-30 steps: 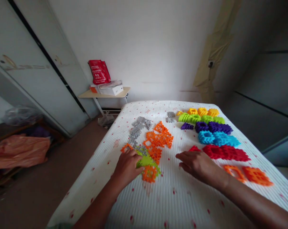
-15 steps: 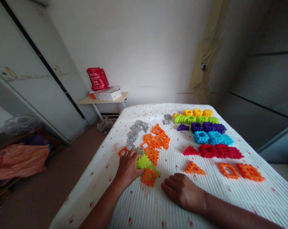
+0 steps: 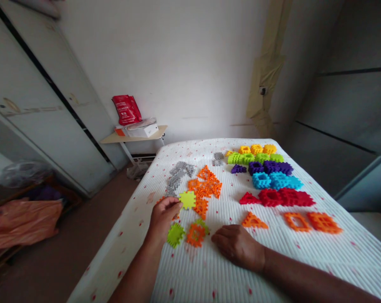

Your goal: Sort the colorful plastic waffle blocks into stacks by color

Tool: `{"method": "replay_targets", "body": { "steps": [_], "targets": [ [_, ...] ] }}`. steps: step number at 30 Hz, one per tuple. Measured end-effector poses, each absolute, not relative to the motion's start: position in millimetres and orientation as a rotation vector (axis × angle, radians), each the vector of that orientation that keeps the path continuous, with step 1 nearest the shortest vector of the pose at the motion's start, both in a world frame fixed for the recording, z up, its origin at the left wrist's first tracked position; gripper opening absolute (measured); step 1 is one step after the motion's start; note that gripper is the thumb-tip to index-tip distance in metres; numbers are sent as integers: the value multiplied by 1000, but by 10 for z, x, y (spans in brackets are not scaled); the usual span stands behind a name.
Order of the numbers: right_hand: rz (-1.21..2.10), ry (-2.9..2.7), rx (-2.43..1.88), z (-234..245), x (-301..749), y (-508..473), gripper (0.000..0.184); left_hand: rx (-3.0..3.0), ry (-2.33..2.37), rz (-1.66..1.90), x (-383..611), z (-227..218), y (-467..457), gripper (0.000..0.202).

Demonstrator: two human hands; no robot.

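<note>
Orange tile (image 3: pixel 160 199) half hidden behind left hand (image 3: pixel 163 215); its fingers (image 3: pixel 174 203) pinched lime tile (image 3: pixel 187 199). Right hand (image 3: pixel 238 249) rested flat, loosely curled, empty.

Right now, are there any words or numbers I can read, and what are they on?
Red bag on the side table: white print, too blurred to read.
White box: no text that can be made out.
Lime-green piece in the left hand: no writing.
</note>
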State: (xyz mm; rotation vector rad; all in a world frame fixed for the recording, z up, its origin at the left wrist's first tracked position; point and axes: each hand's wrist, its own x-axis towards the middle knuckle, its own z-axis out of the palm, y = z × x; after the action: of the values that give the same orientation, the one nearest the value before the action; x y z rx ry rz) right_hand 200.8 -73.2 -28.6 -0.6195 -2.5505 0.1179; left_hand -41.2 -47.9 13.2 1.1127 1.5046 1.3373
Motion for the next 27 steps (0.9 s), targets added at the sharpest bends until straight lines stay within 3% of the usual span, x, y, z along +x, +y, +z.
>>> {"method": "replay_targets", "body": {
  "steps": [4, 13, 27],
  "targets": [
    [145, -2388, -650, -256, 2049, -693, 21, 967, 1426, 1378, -249, -13, -557, 27],
    [-46, -2356, -932, 1, 2092, -670, 55, 1054, 1415, 1211, 203, 0, -823, 24],
    [179, -2355, -982, 192, 2206, -581, 48, 1104, 1367, 1157, 428, -11, -773, 30]
  ]
}}
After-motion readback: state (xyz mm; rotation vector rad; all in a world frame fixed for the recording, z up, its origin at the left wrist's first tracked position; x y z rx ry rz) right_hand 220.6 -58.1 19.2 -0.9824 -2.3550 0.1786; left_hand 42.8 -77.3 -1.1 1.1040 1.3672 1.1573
